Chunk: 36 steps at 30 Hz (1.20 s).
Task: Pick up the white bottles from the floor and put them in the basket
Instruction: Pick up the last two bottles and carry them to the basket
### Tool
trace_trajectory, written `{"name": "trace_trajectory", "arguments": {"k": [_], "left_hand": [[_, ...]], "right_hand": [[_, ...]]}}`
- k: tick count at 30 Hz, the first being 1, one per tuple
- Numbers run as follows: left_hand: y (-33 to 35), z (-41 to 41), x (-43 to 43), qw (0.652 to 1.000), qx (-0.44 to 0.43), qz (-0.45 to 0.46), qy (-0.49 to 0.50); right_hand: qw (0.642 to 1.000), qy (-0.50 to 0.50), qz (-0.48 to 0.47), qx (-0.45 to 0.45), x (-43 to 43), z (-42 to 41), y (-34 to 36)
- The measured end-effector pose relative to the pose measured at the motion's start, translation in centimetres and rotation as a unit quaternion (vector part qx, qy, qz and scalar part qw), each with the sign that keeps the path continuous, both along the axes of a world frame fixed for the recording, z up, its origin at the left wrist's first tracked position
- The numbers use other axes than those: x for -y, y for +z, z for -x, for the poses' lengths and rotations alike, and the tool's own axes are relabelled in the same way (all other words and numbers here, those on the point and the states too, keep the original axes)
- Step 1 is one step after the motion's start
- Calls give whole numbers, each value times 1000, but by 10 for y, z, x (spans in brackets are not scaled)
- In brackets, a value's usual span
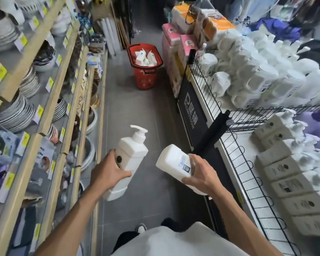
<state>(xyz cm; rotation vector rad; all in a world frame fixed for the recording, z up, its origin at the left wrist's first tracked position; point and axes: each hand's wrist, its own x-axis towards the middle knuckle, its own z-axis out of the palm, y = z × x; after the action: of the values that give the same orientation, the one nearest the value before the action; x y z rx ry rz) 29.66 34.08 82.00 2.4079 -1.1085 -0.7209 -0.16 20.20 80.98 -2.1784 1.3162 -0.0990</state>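
My left hand (107, 171) grips a white pump bottle (132, 154) around its middle, pump head pointing up and away. In my right hand (201, 174) is a second white bottle (172, 162), held tilted with its base toward the camera and a dark label showing. Both are at waist height over the grey aisle floor. The red basket (156, 59) stands on the floor farther down the aisle, well ahead of both hands, with several white bottles inside.
Shelves of plates and bowls (17, 111) line the left side. A wire-fenced display table (235, 152) with many white bottles and boxes runs along the right. Pink tissue packs (171, 36) are stacked beside the basket. Grey floor (137, 111) runs between.
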Motion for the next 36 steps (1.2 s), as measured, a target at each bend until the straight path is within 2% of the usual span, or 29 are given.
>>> {"name": "trace_trajectory", "arguments": {"k": [17,28,36], "left_hand": [[3,-89,167,999,-8,-21,50],[1,-149,261,995,-25,-22,97],[-13,-235,330,995,-43,-23,83]], "right_hand": [[997,19,-75,27,195,-110,-6],[995,57,-82,-5,321,-189,-11],[995,60,-66,-45,393,-273,-12]]}}
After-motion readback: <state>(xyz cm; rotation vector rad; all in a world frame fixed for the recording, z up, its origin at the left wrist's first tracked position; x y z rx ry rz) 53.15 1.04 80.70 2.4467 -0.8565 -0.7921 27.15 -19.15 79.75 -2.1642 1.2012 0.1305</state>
